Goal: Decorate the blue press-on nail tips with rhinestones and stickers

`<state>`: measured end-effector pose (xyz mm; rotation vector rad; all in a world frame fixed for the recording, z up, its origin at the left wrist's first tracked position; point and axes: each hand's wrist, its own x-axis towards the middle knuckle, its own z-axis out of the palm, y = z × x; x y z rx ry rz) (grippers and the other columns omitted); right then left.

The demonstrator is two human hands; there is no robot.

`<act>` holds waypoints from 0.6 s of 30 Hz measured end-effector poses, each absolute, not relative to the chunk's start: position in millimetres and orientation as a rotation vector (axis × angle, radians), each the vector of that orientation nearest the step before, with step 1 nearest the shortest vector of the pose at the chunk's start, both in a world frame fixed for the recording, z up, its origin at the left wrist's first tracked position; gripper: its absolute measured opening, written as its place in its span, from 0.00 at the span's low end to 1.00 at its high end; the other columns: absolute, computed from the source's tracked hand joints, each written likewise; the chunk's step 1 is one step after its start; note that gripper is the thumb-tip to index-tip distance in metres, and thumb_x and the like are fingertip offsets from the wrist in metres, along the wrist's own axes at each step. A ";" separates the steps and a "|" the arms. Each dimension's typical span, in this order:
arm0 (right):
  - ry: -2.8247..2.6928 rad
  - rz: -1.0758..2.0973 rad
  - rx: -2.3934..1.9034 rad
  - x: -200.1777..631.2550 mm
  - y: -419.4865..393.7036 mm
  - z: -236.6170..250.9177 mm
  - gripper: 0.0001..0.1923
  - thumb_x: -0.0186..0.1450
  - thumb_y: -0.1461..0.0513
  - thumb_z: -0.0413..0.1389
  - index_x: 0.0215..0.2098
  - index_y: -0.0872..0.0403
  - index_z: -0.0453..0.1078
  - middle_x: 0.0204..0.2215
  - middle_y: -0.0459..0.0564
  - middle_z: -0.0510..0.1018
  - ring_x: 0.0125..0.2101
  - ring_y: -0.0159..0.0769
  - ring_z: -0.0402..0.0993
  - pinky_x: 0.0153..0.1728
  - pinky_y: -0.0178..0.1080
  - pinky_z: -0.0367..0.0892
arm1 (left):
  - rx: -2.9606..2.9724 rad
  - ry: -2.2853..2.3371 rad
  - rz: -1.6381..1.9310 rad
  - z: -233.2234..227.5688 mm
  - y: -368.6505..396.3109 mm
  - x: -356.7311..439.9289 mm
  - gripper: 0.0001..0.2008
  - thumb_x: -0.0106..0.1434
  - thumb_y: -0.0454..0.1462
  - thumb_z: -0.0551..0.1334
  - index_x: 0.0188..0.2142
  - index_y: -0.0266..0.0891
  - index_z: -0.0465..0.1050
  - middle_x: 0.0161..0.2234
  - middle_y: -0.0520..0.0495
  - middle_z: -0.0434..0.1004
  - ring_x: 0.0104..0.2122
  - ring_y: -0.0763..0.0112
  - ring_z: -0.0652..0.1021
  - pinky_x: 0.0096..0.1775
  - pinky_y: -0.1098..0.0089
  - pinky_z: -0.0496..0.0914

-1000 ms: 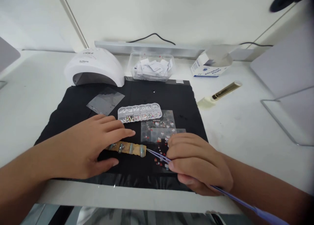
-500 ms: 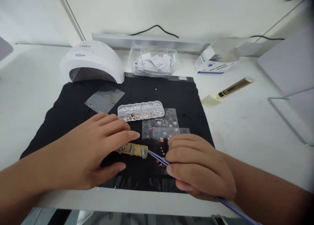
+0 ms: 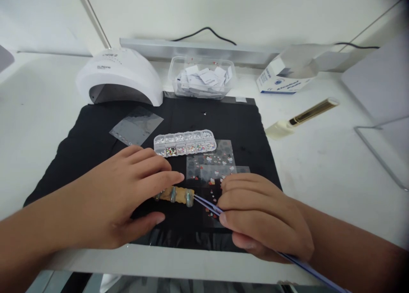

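My left hand [image 3: 118, 199] lies flat over a tan wooden stick [image 3: 175, 194] that carries several nail tips, pinning it to the black mat [image 3: 223, 122]. My right hand [image 3: 262, 216] grips thin purple tweezers [image 3: 206, 204]. Their points touch the nail tip at the stick's right end. Clear sticker sheets [image 3: 212, 163] with small red and white decals lie just beyond my right hand, partly hidden by it. A clear rhinestone box [image 3: 184, 142] with several compartments sits behind the stick.
A white nail lamp [image 3: 119, 76] stands at the mat's back left. A clear tub of white packets [image 3: 203, 78], a blue and white box [image 3: 283, 78] and a gold-capped bottle [image 3: 302, 117] lie at the back and right. A grey sheet [image 3: 136, 126] rests on the mat.
Both hands keep their hold. My left hand has slid a little further along the stick and the tweezer points stay at its right end. The view has shifted slightly.
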<state>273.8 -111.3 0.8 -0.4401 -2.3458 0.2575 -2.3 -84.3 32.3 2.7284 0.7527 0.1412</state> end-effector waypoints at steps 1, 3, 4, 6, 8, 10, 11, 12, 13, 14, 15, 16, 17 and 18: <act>-2.348 0.259 -0.441 273.9 -111.1 0.9 0.14 0.74 0.63 0.43 0.36 0.59 0.67 0.28 0.50 0.76 0.32 0.34 0.74 0.41 0.42 0.76 | 2.731 0.751 0.142 32.2 -84.3 -2.4 0.22 0.63 0.38 0.63 0.56 0.42 0.63 0.48 0.46 0.71 0.45 0.61 0.70 0.48 0.59 0.64; -2.351 0.263 -0.451 274.6 -111.5 1.2 0.15 0.74 0.63 0.42 0.36 0.59 0.67 0.28 0.50 0.76 0.33 0.34 0.75 0.42 0.41 0.75 | 2.736 0.748 0.150 32.1 -84.1 -2.2 0.22 0.63 0.38 0.63 0.56 0.42 0.64 0.48 0.46 0.71 0.44 0.62 0.70 0.47 0.59 0.64; -2.352 0.266 -0.456 275.1 -111.9 1.4 0.14 0.74 0.63 0.42 0.36 0.59 0.67 0.28 0.50 0.76 0.34 0.34 0.75 0.43 0.41 0.75 | 2.740 0.746 0.153 32.0 -84.0 -1.9 0.22 0.63 0.38 0.63 0.56 0.42 0.64 0.47 0.46 0.71 0.44 0.62 0.70 0.47 0.60 0.64; -2.341 0.258 -0.463 275.9 -113.3 2.2 0.14 0.74 0.63 0.42 0.36 0.59 0.67 0.28 0.50 0.76 0.34 0.34 0.75 0.43 0.41 0.75 | 2.745 0.745 0.156 32.1 -83.9 -1.3 0.22 0.63 0.38 0.62 0.56 0.41 0.64 0.47 0.46 0.71 0.44 0.62 0.70 0.47 0.60 0.64; -2.339 0.253 -0.480 276.1 -114.8 3.3 0.14 0.74 0.64 0.42 0.37 0.59 0.67 0.29 0.50 0.76 0.35 0.34 0.75 0.44 0.41 0.75 | 2.747 0.741 0.159 32.5 -84.1 -0.8 0.21 0.63 0.38 0.62 0.56 0.42 0.64 0.48 0.46 0.71 0.44 0.62 0.70 0.47 0.60 0.64; -2.342 0.266 -0.484 275.5 -115.6 4.4 0.15 0.75 0.63 0.42 0.37 0.59 0.67 0.29 0.51 0.77 0.35 0.34 0.75 0.44 0.41 0.75 | 2.750 0.727 0.168 33.1 -84.6 -0.6 0.21 0.64 0.38 0.62 0.55 0.42 0.64 0.48 0.47 0.71 0.44 0.62 0.70 0.47 0.60 0.64; -2.345 0.274 -0.478 275.1 -115.6 4.8 0.15 0.75 0.63 0.42 0.37 0.59 0.67 0.29 0.51 0.77 0.35 0.34 0.75 0.43 0.41 0.75 | 2.754 0.717 0.173 33.3 -85.0 -0.5 0.20 0.64 0.38 0.62 0.55 0.42 0.64 0.47 0.47 0.71 0.44 0.63 0.70 0.47 0.60 0.64; -2.352 0.285 -0.468 274.6 -115.3 5.0 0.14 0.75 0.63 0.42 0.37 0.59 0.67 0.29 0.51 0.77 0.34 0.34 0.75 0.43 0.41 0.75 | 2.758 0.707 0.176 33.5 -85.4 -0.3 0.20 0.64 0.38 0.62 0.55 0.42 0.64 0.47 0.47 0.71 0.44 0.63 0.70 0.47 0.60 0.63; -2.356 0.289 -0.454 274.1 -114.8 5.0 0.14 0.74 0.63 0.42 0.37 0.59 0.67 0.28 0.50 0.77 0.34 0.34 0.75 0.42 0.41 0.75 | 2.761 0.701 0.180 33.5 -85.9 -0.1 0.19 0.64 0.38 0.62 0.55 0.42 0.64 0.47 0.47 0.71 0.44 0.63 0.70 0.47 0.60 0.63; -2.359 0.291 -0.449 273.7 -114.3 4.9 0.14 0.74 0.63 0.42 0.37 0.58 0.67 0.28 0.50 0.77 0.33 0.34 0.75 0.42 0.41 0.75 | 2.764 0.697 0.187 33.4 -86.3 0.2 0.18 0.65 0.38 0.61 0.54 0.42 0.65 0.47 0.47 0.71 0.44 0.63 0.70 0.46 0.60 0.63; -2.360 0.290 -0.449 273.4 -113.7 4.6 0.14 0.74 0.63 0.43 0.37 0.58 0.67 0.28 0.50 0.77 0.33 0.34 0.75 0.42 0.41 0.75 | 2.764 0.698 0.194 33.2 -86.8 0.6 0.17 0.65 0.38 0.61 0.53 0.42 0.65 0.47 0.47 0.71 0.43 0.64 0.70 0.46 0.59 0.63; -2.359 0.289 -0.455 273.2 -113.3 4.2 0.14 0.74 0.63 0.43 0.37 0.58 0.68 0.28 0.50 0.77 0.33 0.34 0.76 0.42 0.41 0.75 | 2.764 0.710 0.206 32.8 -87.4 1.4 0.15 0.65 0.38 0.61 0.51 0.42 0.66 0.46 0.48 0.71 0.42 0.64 0.70 0.45 0.59 0.63; -2.356 0.290 -0.460 273.2 -113.0 3.8 0.14 0.74 0.63 0.43 0.37 0.58 0.68 0.28 0.50 0.77 0.33 0.34 0.76 0.42 0.41 0.75 | 2.765 0.733 0.224 32.5 -88.0 2.4 0.12 0.66 0.37 0.60 0.49 0.42 0.67 0.45 0.48 0.72 0.42 0.64 0.71 0.44 0.59 0.62; -2.358 0.291 -0.460 273.4 -112.9 3.5 0.14 0.74 0.63 0.42 0.37 0.58 0.68 0.28 0.50 0.77 0.33 0.34 0.76 0.42 0.41 0.75 | 2.766 0.766 0.244 32.1 -88.7 3.8 0.10 0.66 0.37 0.60 0.47 0.41 0.68 0.44 0.48 0.72 0.41 0.64 0.71 0.44 0.59 0.62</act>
